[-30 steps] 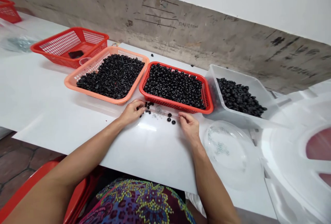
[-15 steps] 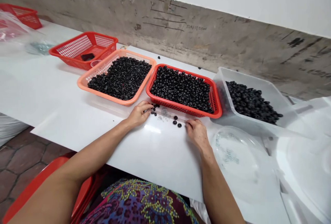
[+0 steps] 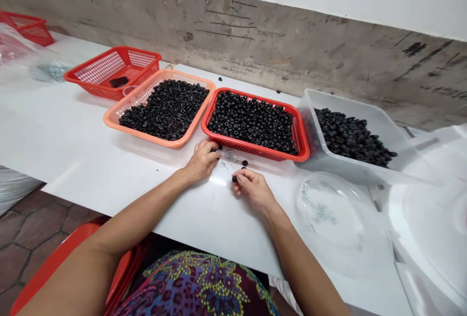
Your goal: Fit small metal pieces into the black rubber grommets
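My right hand [image 3: 255,190] pinches a black ring-like piece [image 3: 234,179] between thumb and fingertips, just above the white table. Another black round piece [image 3: 244,163] lies beyond those fingers, and one more is partly hidden by them. My left hand [image 3: 202,162] rests at the front of the baskets, its fingers closed over small black parts [image 3: 219,148]; a bit of black shows between the fingertips, mostly covered. Between the hands sits a little pile of tiny clear or silvery pieces [image 3: 228,155].
An orange basket [image 3: 111,119] of small black parts and a red basket [image 3: 304,143] of black rounded pieces stand behind my hands. To the right are a clear bin [image 3: 308,112] of larger black pieces and a clear round lid [image 3: 339,238]. Another red basket [image 3: 82,82] stands left.
My right hand has moved left and taken up a black ring-like piece from the table. My left hand's fingers have closed over the small black parts beside them. The view shifted slightly.
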Tool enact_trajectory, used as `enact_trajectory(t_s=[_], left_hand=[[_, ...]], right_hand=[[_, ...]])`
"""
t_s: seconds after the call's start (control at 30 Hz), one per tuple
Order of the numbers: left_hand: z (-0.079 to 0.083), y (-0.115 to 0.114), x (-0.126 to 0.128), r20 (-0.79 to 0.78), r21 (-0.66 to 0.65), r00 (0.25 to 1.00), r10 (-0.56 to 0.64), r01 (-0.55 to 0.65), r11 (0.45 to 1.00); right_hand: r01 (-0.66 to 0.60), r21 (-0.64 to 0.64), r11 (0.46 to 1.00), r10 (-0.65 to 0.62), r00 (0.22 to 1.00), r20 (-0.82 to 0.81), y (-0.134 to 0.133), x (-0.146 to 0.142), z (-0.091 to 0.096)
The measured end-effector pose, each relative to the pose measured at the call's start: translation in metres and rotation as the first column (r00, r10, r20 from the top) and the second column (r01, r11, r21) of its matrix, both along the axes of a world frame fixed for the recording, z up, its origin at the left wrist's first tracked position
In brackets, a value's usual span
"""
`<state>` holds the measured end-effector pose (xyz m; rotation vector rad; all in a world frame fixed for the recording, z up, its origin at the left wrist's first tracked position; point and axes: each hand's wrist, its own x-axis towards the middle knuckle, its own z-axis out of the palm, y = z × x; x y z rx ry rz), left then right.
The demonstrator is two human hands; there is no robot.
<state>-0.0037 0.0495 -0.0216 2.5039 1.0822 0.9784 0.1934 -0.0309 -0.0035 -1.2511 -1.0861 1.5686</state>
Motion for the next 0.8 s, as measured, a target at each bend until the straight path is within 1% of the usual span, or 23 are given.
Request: enact_trajectory(t_s=[0.07,0.13,0.17,0.27,0.33,0.37,0.43,0.53,0.57,0.63,0.7,0.73,0.8], left_hand=[[0.008,-0.008,0.001,0.147,-0.057,0.989,-0.027,0.036,0.998],[0.018,-0.017,0.002,0.274,-0.187,0.960,-0.047,0.101,0.977],[0.024,-0.022,0.003,0.312,-0.272,0.949,-0.050,0.140,0.952],[0.039,-0.033,0.010,0.360,-0.503,0.932,-0.043,0.232,0.833],[0.045,-0.035,0.018,0.390,-0.600,0.921,-0.024,0.274,0.752],[0.046,-0.034,0.022,0.408,-0.632,0.913,-0.004,0.286,0.720],[0.044,-0.033,0.031,0.445,-0.675,0.893,0.067,0.286,0.680],[0.033,-0.033,0.040,0.489,-0.717,0.846,0.213,0.251,0.651],[0.029,-0.034,0.041,0.499,-0.729,0.834,0.235,0.258,0.634],[0.021,-0.037,0.040,0.526,-0.741,0.820,0.225,0.312,0.595],[0.015,-0.039,0.038,0.548,-0.737,0.814,0.191,0.362,0.572],[0.013,-0.039,0.037,0.552,-0.733,0.814,0.182,0.369,0.571],[0.010,-0.039,0.036,0.536,-0.732,0.825,0.179,0.348,0.586]], right_hand=[[-0.008,-0.071,0.997,-0.003,0.987,-0.159,0.000,-0.002,-0.003],[-0.009,-0.107,0.994,-0.020,0.964,-0.264,0.001,-0.001,-0.005],[-0.006,-0.116,0.993,-0.029,0.953,-0.301,0.001,0.001,-0.006],[-0.012,-0.130,0.991,-0.038,0.926,-0.377,0.003,0.006,-0.009],[-0.024,-0.131,0.991,-0.032,0.911,-0.411,0.003,0.008,-0.010],[-0.028,-0.134,0.991,-0.031,0.906,-0.423,0.003,0.009,-0.011],[-0.026,-0.139,0.990,-0.038,0.897,-0.440,0.003,0.010,-0.011],[-0.002,-0.143,0.990,-0.064,0.889,-0.453,0.004,0.011,-0.012],[0.008,-0.141,0.990,-0.072,0.888,-0.454,0.004,0.010,-0.012],[0.027,-0.135,0.991,-0.085,0.891,-0.447,0.005,0.009,-0.014],[0.045,-0.132,0.990,-0.099,0.894,-0.437,0.005,0.007,-0.015],[0.054,-0.132,0.990,-0.106,0.895,-0.433,0.005,0.006,-0.016],[0.070,-0.129,0.989,-0.119,0.896,-0.427,0.005,0.004,-0.016]])
